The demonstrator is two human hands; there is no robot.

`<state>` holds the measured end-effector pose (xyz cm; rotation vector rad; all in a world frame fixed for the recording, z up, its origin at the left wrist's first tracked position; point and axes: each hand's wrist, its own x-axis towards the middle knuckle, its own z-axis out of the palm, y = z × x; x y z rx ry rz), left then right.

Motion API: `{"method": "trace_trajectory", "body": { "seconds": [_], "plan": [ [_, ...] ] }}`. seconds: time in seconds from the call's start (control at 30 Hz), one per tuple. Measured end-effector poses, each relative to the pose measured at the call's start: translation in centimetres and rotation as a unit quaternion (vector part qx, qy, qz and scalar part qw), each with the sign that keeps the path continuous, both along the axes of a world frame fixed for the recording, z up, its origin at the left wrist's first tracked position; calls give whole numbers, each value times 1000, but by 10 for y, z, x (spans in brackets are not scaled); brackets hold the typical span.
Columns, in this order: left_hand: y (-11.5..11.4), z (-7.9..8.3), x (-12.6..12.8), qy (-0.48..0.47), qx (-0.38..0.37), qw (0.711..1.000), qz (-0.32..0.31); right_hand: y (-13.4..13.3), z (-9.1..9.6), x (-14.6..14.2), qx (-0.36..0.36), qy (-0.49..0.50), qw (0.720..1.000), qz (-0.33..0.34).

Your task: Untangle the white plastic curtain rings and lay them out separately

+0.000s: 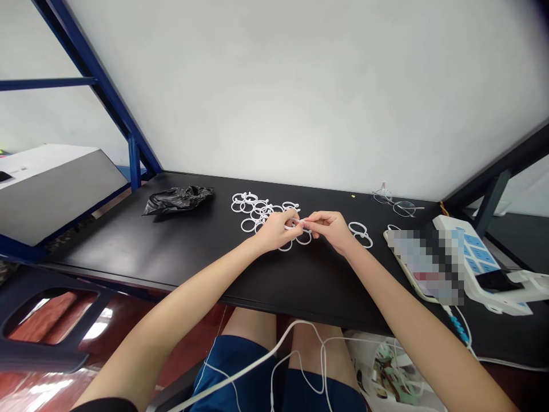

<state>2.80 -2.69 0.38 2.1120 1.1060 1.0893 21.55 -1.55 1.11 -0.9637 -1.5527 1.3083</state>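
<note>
Above the middle of the black table, my left hand [278, 229] is closed on a white ring [290, 228] with a small knob. My right hand [328, 227] meets it from the right, with thumb and forefinger pinched at the ring's end. Fingers partly hide where the ring is held. Several loose white rings [247, 225] lie around and behind my left hand, some overlapping. To the right of my right hand, a few more white rings [357, 228] lie together.
A crumpled black plastic bag [178, 200] lies at the left of the table [206, 252]. On the right are eyeglasses [403, 208], a phone [422, 266] with its cable, and a white power strip [476, 252]. White cords [253, 360] hang over my lap.
</note>
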Motion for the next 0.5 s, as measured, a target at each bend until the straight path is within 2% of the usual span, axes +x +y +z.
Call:
{"method": "trace_trajectory", "body": {
  "seconds": [0.5],
  "plan": [
    [0, 4, -3, -13, -37, 999, -38, -3, 2, -2, -3, 12, 1000, 5]
  ]
}}
